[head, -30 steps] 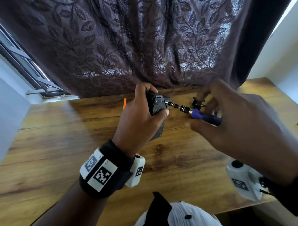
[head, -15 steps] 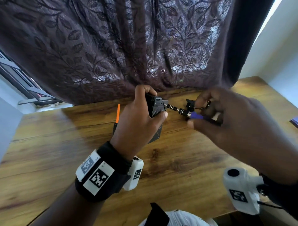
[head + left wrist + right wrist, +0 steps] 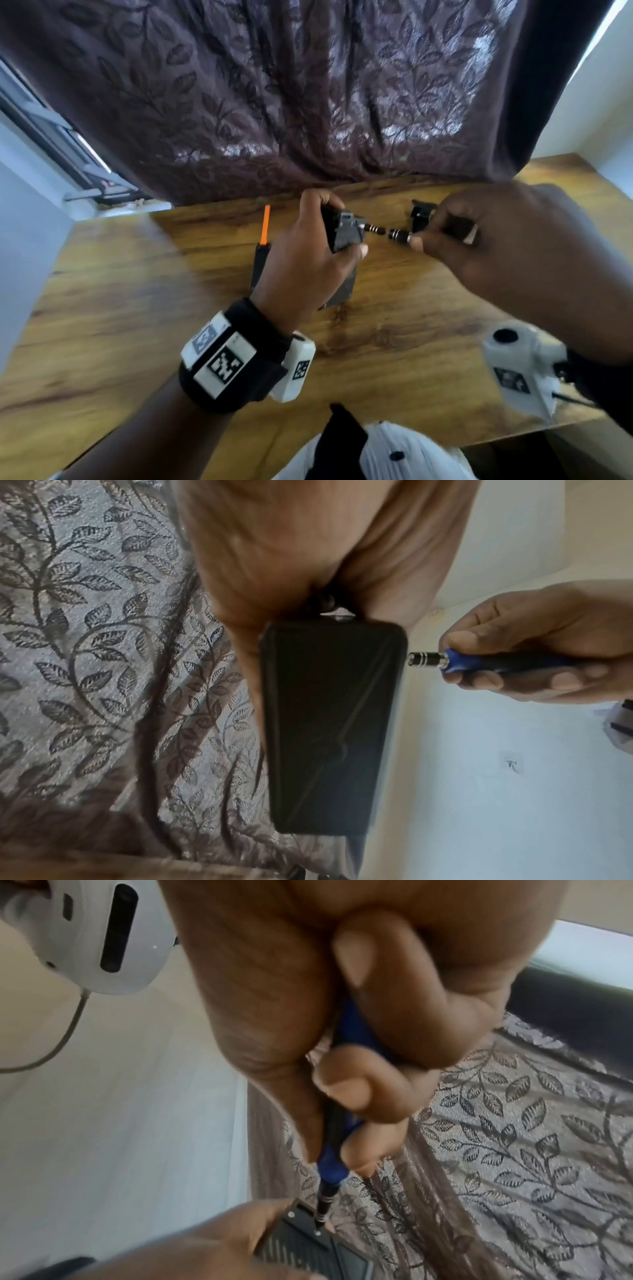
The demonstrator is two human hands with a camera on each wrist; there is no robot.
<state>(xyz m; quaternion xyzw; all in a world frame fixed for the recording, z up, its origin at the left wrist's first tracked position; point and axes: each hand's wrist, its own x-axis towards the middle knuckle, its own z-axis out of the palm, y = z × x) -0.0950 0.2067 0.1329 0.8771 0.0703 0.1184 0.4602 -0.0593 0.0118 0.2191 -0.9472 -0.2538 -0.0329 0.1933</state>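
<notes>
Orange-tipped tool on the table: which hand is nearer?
Left. The left hand, gripping the black device, sits just right of the orange-tipped tool; the right hand, holding the screwdriver, is farther right, past the device.

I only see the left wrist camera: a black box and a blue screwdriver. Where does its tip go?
Observer: The right wrist view shows the screwdriver tip at a small screw on the box edge.
Operator: What's under the hands?
Observer: A wooden table, seen from the head camera.
Operator: Is anything lying on it?
Observer: An orange stick lies beside the left hand.
</notes>
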